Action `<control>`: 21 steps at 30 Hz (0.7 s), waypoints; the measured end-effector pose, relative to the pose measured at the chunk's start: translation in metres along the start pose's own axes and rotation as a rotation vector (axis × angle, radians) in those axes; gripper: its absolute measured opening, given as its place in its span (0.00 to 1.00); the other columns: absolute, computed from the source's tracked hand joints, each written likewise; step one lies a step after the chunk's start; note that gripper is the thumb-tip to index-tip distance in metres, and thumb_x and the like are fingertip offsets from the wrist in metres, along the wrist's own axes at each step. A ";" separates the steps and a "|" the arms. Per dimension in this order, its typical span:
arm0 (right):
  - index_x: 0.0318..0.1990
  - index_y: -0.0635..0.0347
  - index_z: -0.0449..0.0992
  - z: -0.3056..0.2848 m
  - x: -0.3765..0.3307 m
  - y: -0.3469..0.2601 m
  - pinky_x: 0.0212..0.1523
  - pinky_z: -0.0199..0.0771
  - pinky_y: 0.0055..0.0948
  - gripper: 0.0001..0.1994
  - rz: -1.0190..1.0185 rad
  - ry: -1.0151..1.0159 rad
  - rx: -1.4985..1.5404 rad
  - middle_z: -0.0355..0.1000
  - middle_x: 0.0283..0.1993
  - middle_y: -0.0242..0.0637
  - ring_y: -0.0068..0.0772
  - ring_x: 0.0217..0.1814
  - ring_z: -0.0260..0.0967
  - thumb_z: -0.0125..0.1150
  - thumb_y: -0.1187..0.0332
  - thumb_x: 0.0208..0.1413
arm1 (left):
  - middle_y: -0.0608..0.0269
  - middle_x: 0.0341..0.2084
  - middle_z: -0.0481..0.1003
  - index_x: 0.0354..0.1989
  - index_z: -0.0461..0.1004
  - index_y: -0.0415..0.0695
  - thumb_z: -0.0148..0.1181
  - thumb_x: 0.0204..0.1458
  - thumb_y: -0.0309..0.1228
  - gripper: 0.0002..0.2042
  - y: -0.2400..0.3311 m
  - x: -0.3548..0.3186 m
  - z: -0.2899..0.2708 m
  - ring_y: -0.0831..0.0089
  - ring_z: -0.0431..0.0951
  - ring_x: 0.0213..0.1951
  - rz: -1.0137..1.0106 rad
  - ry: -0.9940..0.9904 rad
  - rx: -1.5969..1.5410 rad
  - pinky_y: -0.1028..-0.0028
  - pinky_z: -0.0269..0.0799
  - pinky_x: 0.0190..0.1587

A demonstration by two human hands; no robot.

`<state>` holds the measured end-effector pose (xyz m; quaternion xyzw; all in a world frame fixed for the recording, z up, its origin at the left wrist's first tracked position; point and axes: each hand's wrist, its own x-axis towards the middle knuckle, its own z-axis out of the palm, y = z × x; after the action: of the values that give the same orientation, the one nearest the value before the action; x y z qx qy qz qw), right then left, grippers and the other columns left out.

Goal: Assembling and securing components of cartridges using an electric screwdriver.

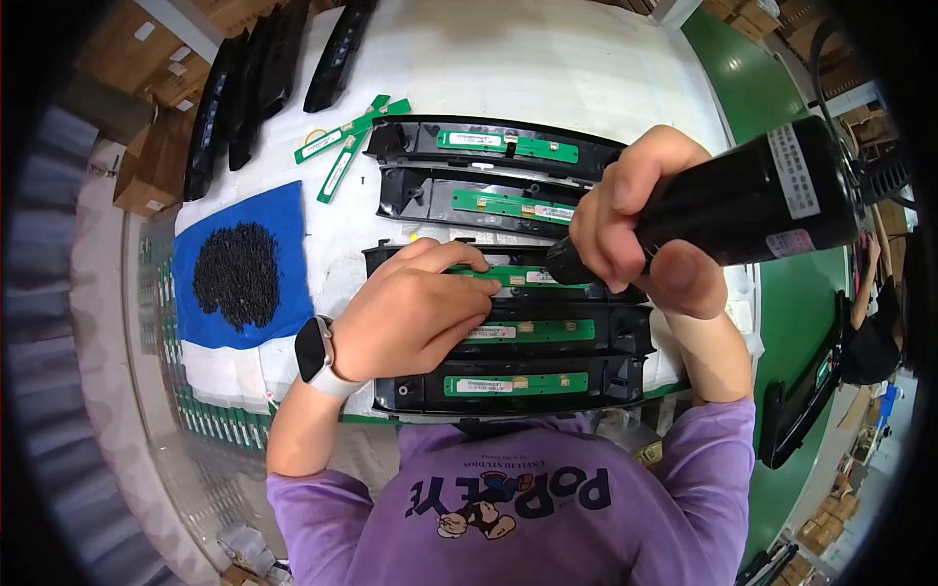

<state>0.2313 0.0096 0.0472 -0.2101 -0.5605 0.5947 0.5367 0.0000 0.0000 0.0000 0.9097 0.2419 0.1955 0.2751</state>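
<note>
My right hand is wrapped round a black electric screwdriver, tilted so that its nose points left and down. That nose meets the right part of a narrow green circuit board lying in a long black plastic housing. Whether a screw sits under the tip is hidden. With bent fingers held close together, my left hand presses on the same board's left part and covers some of the housing. A watch with a light strap is on my left wrist.
Parallel housings with boards lie on both sides, such as the nearest housing and the farthest housing. Left are a blue cloth heaped with small black screws and loose green boards. More black housings lie far left.
</note>
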 end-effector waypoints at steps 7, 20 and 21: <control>0.35 0.67 0.65 0.008 0.001 -0.001 0.20 0.64 0.16 0.19 0.012 -0.044 0.069 0.65 0.19 0.29 0.17 0.20 0.62 0.67 0.64 0.42 | 0.66 0.33 0.77 0.27 0.76 0.41 0.61 0.40 0.24 0.04 -0.001 -0.001 0.001 0.63 0.72 0.45 0.011 0.012 -0.007 0.66 0.66 0.42; 0.36 0.56 0.65 0.013 -0.004 -0.017 0.20 0.59 0.22 0.20 0.127 -0.104 -0.241 0.64 0.18 0.29 0.22 0.17 0.60 0.70 0.62 0.40 | 0.67 0.27 0.75 0.25 0.75 0.42 0.60 0.39 0.24 0.03 -0.002 0.001 0.005 0.65 0.72 0.41 -0.005 0.046 -0.021 0.68 0.63 0.37; 0.35 0.56 0.65 0.015 -0.005 -0.019 0.20 0.59 0.22 0.20 0.174 -0.073 -0.213 0.64 0.18 0.29 0.23 0.17 0.60 0.71 0.61 0.40 | 0.67 0.27 0.75 0.25 0.75 0.42 0.60 0.39 0.24 0.03 -0.002 0.001 0.005 0.65 0.72 0.41 -0.006 0.048 -0.022 0.68 0.63 0.37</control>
<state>0.2277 -0.0053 0.0669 -0.2918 -0.6193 0.5834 0.4371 0.0029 0.0005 -0.0050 0.9009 0.2490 0.2191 0.2799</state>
